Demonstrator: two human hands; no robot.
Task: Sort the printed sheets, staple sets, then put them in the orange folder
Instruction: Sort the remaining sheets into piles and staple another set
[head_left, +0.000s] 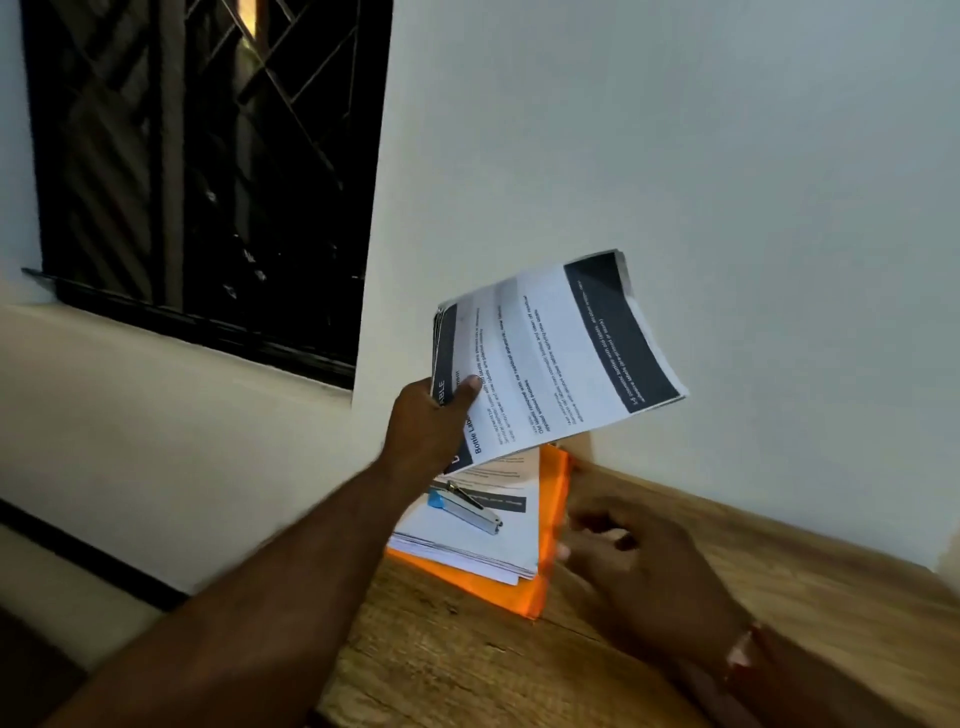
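Note:
My left hand (427, 421) grips a set of printed sheets (556, 353) by one corner, thumb on top, and holds it up in the air above the table. Below it lies the orange folder (551, 519) on the wooden table, with a stack of more printed sheets (467, 545) on top of it. A silver stapler with a blue end (465, 506) rests on that stack. My right hand (639, 561) is blurred, its fingers loosely curled by the folder's right edge; whether it touches the folder is unclear.
The wooden table (779, 561) stands in a corner against a white wall. A dark barred window (208, 171) is at the upper left. The table's left edge runs just beside the folder.

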